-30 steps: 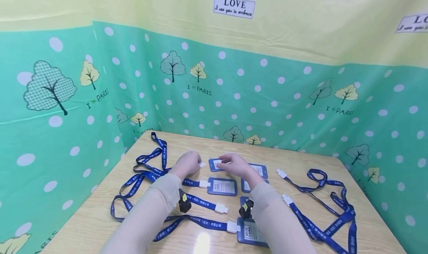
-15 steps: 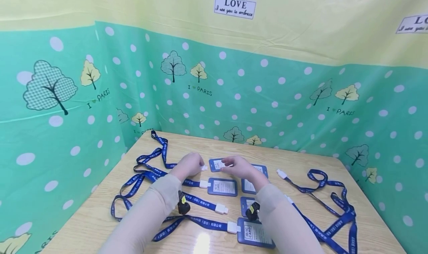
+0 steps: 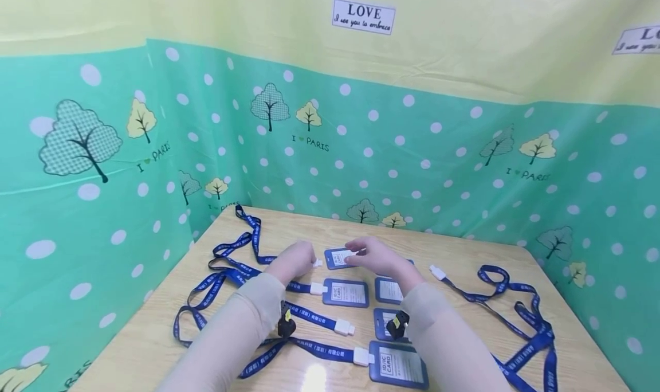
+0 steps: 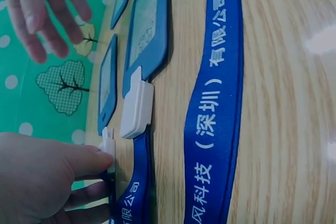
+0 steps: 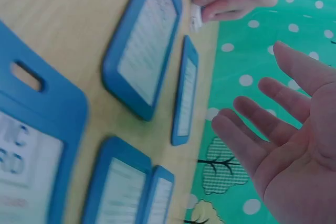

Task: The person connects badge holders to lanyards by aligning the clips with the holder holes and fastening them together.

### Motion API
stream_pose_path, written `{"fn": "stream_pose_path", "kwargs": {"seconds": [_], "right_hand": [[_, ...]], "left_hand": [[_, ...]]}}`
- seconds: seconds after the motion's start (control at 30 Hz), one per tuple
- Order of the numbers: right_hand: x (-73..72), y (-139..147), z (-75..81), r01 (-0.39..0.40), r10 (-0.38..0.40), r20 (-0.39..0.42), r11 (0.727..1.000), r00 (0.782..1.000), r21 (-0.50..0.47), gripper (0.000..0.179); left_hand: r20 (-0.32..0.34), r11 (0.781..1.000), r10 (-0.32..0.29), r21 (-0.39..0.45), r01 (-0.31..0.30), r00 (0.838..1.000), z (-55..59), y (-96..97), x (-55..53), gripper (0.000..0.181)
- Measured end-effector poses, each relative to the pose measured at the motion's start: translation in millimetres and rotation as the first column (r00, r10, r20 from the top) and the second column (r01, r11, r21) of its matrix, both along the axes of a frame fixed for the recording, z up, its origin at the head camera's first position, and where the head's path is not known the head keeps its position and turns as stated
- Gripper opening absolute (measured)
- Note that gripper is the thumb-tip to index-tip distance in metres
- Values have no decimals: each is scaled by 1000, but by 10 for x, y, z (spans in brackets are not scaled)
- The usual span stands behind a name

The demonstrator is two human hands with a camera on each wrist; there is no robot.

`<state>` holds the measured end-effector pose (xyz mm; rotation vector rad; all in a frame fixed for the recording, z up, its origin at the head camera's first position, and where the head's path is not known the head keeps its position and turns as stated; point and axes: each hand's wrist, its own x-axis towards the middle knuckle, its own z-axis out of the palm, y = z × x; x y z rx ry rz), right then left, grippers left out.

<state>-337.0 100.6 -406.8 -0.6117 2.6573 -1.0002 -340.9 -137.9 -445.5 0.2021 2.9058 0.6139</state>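
Observation:
My left hand (image 3: 295, 261) pinches the white plastic clip (image 4: 108, 149) of a blue lanyard between thumb and fingers. The clip's tip points at the slotted end of a blue ID card holder (image 3: 336, 258) at the far side, with a small gap between. Over that holder's right part hovers my right hand (image 5: 294, 150), palm showing and fingers loosely extended, holding nothing. Nearer me, another card holder (image 3: 346, 293) is joined to a white clip (image 4: 137, 109) on its lanyard. A loose white clip (image 3: 344, 326) lies below it.
More card holders (image 3: 389, 290) lie right of the middle; the nearest one (image 3: 398, 364) is joined to a lanyard. Tangled blue lanyards (image 3: 227, 271) spread on the left, others (image 3: 536, 340) on the right. A printed curtain (image 3: 438, 168) stands behind the wooden table (image 3: 464, 254).
My left hand has brought the clip slightly right, closer to the far card holder. My right wrist has shifted a little to the right. The head view has tilted slightly.

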Motion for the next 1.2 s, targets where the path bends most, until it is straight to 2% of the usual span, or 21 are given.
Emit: {"fn": "stream_pose_path", "kwargs": {"seconds": [0.17,0.33,0.43,0.53,0.67,0.83,0.97,1.2], "right_hand": [[-76,6,121,-6,7,-43,1000,999,20,52],[-152,-17,218,-27,47,-149,990,988,136,54],[-192,-23,235,-17,54,-176,979,983,203,55],[-235,-10,225,-1,44,-184,974,982,226,55],[-305,-6,180,23,30,-180,958,983,285,56],[-332,-56,98,42,17,-140,913,990,406,56],[-322,-80,18,48,-3,-105,904,994,425,55],[-348,-133,-199,30,14,-93,890,996,456,49]], "left_hand": [[10,1000,-12,-20,12,1000,23,15,20,13],[1,997,-23,-68,23,1000,21,6,7,11],[18,996,-17,-86,18,1000,24,1,-1,11],[33,996,-2,-84,4,999,31,11,-5,13],[19,996,10,-85,-8,1000,23,10,-30,11],[-5,997,1,-78,-1,1000,5,-35,-67,8],[-6,997,-2,-71,1,1000,0,-37,-74,9],[-1,997,-1,-73,1,1000,21,-34,-60,9]]}}
